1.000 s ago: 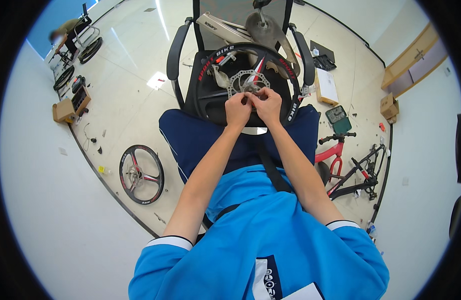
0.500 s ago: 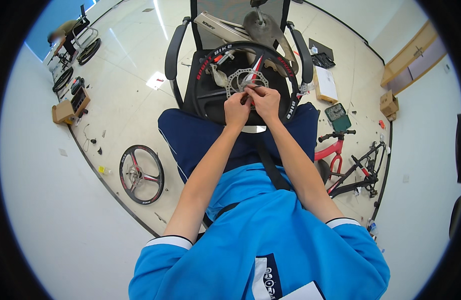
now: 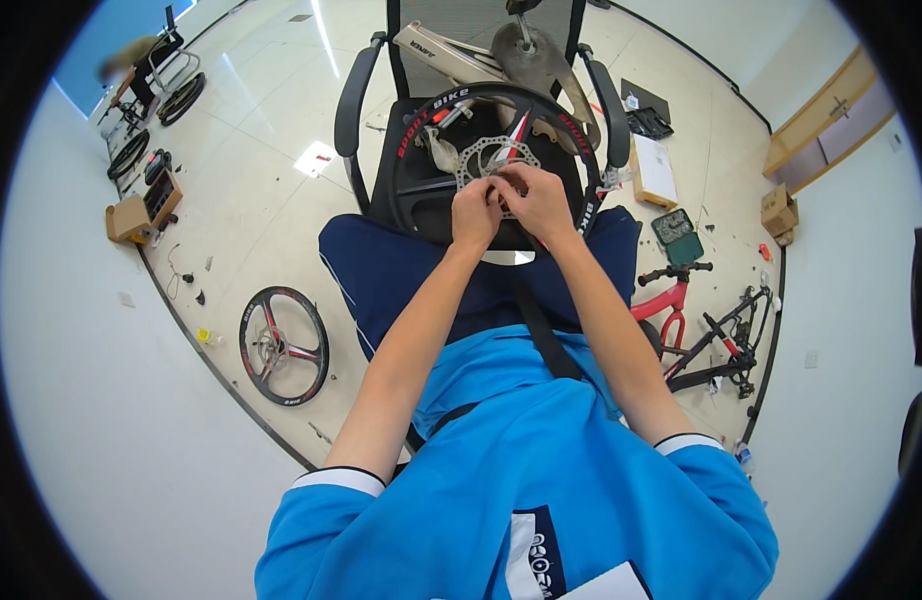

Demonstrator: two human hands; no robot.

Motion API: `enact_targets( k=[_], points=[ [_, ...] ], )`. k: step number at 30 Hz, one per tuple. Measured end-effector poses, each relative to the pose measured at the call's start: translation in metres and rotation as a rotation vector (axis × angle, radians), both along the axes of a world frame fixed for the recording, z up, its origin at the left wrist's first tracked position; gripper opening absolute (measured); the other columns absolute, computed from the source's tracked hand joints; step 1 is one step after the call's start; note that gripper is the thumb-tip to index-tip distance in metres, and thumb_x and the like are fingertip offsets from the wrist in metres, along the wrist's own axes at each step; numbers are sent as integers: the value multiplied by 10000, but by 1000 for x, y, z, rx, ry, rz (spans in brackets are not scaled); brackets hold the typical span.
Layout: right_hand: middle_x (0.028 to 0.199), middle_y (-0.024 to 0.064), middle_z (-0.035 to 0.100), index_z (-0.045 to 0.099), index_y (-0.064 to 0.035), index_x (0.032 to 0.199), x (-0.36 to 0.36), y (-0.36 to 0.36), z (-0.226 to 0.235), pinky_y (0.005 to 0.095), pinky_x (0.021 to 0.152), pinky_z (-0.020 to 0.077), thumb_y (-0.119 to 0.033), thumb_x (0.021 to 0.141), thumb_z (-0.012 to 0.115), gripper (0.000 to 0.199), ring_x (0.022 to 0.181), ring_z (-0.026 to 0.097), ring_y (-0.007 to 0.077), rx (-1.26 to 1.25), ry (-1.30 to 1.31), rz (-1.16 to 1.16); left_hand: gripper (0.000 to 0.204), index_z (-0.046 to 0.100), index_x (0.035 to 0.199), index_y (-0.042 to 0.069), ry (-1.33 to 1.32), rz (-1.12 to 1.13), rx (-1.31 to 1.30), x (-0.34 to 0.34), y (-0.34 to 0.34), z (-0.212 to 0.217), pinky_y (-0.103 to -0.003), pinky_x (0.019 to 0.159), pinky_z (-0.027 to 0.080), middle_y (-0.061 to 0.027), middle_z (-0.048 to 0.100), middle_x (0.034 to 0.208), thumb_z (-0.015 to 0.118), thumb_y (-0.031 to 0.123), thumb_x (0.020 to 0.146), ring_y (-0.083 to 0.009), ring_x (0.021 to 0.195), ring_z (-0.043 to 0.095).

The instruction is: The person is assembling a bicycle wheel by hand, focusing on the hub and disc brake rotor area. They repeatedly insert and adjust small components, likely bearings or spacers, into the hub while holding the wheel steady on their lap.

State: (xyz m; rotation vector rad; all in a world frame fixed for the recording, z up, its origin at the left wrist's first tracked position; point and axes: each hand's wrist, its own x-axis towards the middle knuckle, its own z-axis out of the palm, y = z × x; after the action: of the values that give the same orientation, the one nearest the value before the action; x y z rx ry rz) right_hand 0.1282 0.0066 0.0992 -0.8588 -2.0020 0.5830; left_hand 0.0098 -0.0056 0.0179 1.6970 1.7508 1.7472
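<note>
near: blue shirt [image 3: 521, 470] fills the lower middle of the frame; dark trousers [image 3: 391, 265] above it.

hands, just above centre of frame. left hand [image 3: 477, 215] and right hand [image 3: 543, 207] meet, fingertips bunched together. grip: fingers of both bent inward; cannot tell whether a small part is pinched between, the fingers cover it.

wheel [image 3: 518, 133]: lies on the seat of the chair [image 3: 351, 118], upper middle of frame, its rotor [image 3: 467, 160] facing up. hands are at the lower part of the rotor, near the hub, which is mostly hidden.

change: over the last half second the right hand has rolled, wrist further right, fingers more curled; left hand about as it was. wheel looks unmoved. judged: fine finger work continues at the wheel's middle.

beyond the wheel, on the chair: pale frame [image 3: 451, 52].

floor [image 3: 261, 200]: second wheel [image 3: 271, 350] at left; red bike [image 3: 671, 300] and black frame [image 3: 726, 345] at right; green case [image 3: 684, 250] above these.

far: co-worker [image 3: 136, 60] beside a bike [image 3: 181, 98], upper left.
</note>
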Motion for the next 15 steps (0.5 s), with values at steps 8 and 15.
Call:
enact_targets(
  k=[8, 15],
  points=[
    [732, 115, 646, 610, -40, 759, -1, 2, -8, 386, 596, 510, -215, 839, 665, 200, 676, 638, 307, 369, -213, -124, 94, 667, 842, 9, 52, -26, -29, 0, 1, 4, -406, 639, 501, -189, 646, 779, 621, 73, 791, -377, 735, 632],
    [737, 99, 644, 680, -40, 896, -4, -29, 1, 336, 598, 511, -159, 821, 696, 142, 645, 627, 279, -79, 128, -65, 106, 622, 809, 2, 24, -64, -4, -2, -15, 10, -421, 655, 498, -202, 628, 787, 640, 104, 785, -390, 767, 623]
  ],
)
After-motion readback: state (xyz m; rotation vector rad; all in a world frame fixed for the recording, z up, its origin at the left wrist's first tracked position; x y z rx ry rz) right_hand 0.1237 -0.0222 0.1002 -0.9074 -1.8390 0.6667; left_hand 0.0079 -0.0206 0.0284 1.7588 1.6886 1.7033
